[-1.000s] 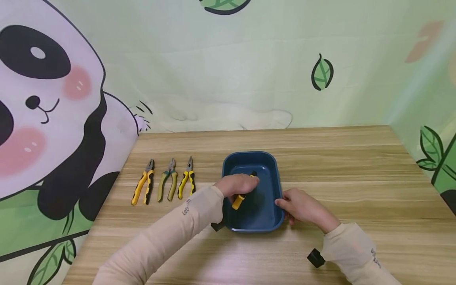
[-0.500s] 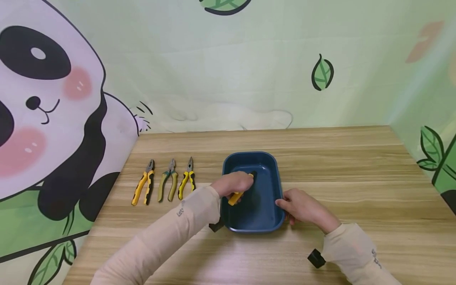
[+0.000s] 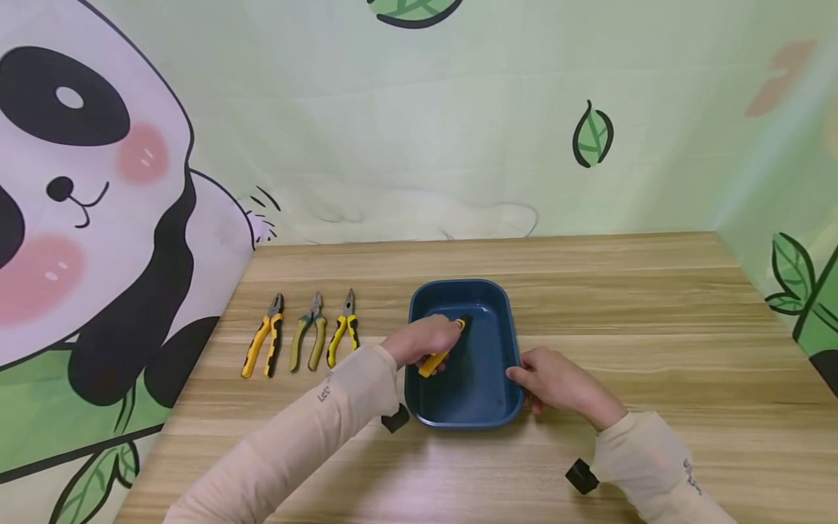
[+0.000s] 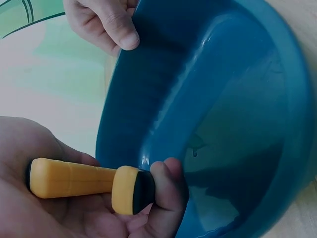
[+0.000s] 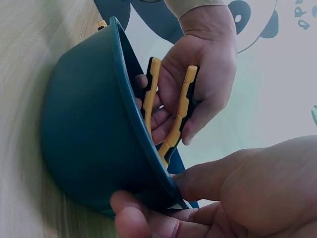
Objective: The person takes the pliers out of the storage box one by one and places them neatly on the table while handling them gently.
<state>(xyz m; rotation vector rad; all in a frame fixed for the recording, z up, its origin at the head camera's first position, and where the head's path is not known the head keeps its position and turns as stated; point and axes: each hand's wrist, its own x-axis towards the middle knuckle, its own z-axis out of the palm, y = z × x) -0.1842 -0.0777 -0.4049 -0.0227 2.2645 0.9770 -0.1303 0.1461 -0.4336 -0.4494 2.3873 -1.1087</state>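
Note:
A blue plastic basin (image 3: 487, 389) stands on the wooden table. Inside it, my left hand (image 3: 422, 340) holds a pair of pliers (image 3: 432, 364) by yellow and black handles. Their two handles (image 5: 184, 106) stand apart in the right wrist view, one lying by the thumb and the other against the curled fingers; the pliers' head is hidden behind the basin wall there. In the left wrist view the yellow handle ends (image 4: 69, 178) point towards the palm. At the basin's right side, my right hand (image 3: 556, 377) pinches the rim between thumb and fingers.
Left of the basin lie three more pliers in a row: yellow-black ones (image 3: 264, 338), olive-handled ones (image 3: 308, 335) and yellow-black needle-nose ones (image 3: 343, 336). A cloth with a printed panda (image 3: 137, 218) hangs behind and beside the wooden table (image 3: 628, 306).
My left hand has shifted a little to the left inside the basin, with the pliers in its grip tilting slightly. The right hand and the basin have stayed in place.

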